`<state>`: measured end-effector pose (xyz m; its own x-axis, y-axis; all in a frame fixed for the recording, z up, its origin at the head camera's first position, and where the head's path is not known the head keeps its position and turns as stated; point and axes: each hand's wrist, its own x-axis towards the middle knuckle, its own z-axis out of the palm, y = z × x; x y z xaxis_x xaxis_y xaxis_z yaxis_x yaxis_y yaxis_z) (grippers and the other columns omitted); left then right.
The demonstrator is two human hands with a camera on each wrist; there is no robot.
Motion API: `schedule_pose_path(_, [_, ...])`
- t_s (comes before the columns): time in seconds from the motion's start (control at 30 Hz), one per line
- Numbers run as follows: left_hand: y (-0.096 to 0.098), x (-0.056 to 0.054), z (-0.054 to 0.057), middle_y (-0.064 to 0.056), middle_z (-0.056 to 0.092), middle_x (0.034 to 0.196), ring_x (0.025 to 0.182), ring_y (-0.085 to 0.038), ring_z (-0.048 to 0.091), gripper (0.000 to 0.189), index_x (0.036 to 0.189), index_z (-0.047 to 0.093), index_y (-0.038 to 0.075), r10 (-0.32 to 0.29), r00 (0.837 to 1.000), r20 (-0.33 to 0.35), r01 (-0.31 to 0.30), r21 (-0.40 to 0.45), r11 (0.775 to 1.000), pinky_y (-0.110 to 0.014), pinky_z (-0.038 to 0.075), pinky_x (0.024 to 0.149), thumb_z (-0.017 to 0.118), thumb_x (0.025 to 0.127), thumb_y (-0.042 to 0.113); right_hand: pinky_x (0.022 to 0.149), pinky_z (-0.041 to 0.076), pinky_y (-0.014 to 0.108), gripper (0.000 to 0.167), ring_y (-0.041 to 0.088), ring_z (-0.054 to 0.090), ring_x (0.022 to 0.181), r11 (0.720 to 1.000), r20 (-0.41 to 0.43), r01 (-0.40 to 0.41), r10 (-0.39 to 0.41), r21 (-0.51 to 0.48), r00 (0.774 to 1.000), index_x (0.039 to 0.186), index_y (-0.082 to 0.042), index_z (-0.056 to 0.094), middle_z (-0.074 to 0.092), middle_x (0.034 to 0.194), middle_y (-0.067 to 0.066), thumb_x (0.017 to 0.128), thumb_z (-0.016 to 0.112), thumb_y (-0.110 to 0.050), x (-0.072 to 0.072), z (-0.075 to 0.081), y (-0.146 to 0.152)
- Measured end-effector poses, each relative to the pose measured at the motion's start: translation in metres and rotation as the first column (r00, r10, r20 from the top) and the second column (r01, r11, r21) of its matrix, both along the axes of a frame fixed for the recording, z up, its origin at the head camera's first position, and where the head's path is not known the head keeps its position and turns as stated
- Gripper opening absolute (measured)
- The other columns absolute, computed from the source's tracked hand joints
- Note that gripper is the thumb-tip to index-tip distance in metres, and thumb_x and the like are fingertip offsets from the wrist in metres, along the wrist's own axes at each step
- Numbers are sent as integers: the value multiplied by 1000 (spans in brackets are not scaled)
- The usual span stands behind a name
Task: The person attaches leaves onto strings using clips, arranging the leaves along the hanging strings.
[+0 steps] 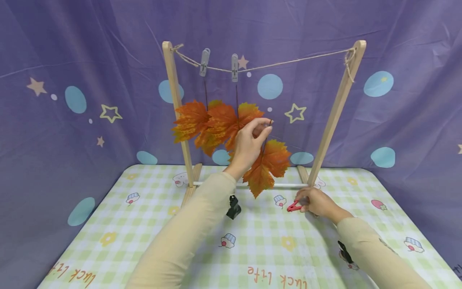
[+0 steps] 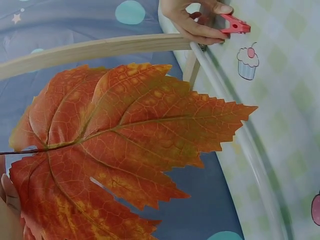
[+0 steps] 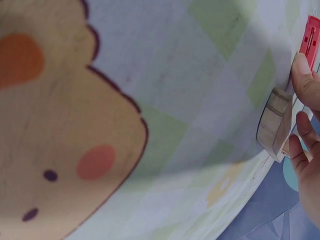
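Note:
My left hand [image 1: 249, 142] pinches the thin dark stem of an orange maple leaf [image 1: 268, 165], which hangs below the fingers in front of the wooden frame. That leaf [image 2: 120, 125] fills much of the left wrist view. Low at the right post's foot, my right hand [image 1: 319, 202] holds a red clothespin [image 1: 294, 206] by its end; the same clothespin [image 3: 311, 40] shows at the right wrist view's edge. Two similar leaves, one a leaf [image 1: 191, 122] at left, hang by their stems from a grey clothespin [image 1: 204, 63] and another grey clothespin [image 1: 234, 68] on the twine [image 1: 288, 61].
The twine sags between a left wooden post [image 1: 177, 92] and a right wooden post [image 1: 333, 116]. A white rod [image 1: 288, 185] joins the posts low down. The frame stands on a green checked tablecloth [image 1: 144, 233], before a purple curtain [image 1: 108, 48]. A black object [image 1: 234, 208] shows beside the left sleeve.

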<state>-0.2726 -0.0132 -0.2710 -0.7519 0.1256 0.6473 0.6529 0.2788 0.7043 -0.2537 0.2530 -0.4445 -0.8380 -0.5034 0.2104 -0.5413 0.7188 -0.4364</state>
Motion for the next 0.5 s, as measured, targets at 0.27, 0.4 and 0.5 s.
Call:
schedule_pose_path(0.27, [6, 1, 12, -3, 69, 91, 78, -10, 60, 22, 118, 70, 15, 10, 1000, -11, -10, -14, 1000, -25, 47, 69, 64, 99, 25, 87, 50, 52, 24, 37, 63, 101, 1000, -2, 2, -2, 13, 1000, 91, -6, 76, 69, 105, 12, 70, 86, 2, -1, 0, 0])
schedule_pose_path(0.4, [8, -1, 21, -1, 69, 92, 78, -13, 61, 22, 118, 70, 14, -2, 1000, -8, 2, 10, 1000, -24, 46, 67, 64, 99, 23, 88, 50, 53, 24, 38, 63, 102, 1000, -1, -1, 1, 17, 1000, 91, -6, 76, 69, 104, 12, 70, 85, 2, 0, 1, 0])
schedule_pose_path(0.5, [11, -3, 29, 0, 68, 90, 76, -17, 62, 22, 118, 70, 14, -22, 1000, -3, 22, 40, 999, -25, 47, 66, 64, 99, 22, 89, 50, 54, 24, 39, 63, 102, 1000, 7, 6, -6, 21, 1000, 92, -5, 76, 69, 104, 12, 71, 85, 2, 1, 1, -1])
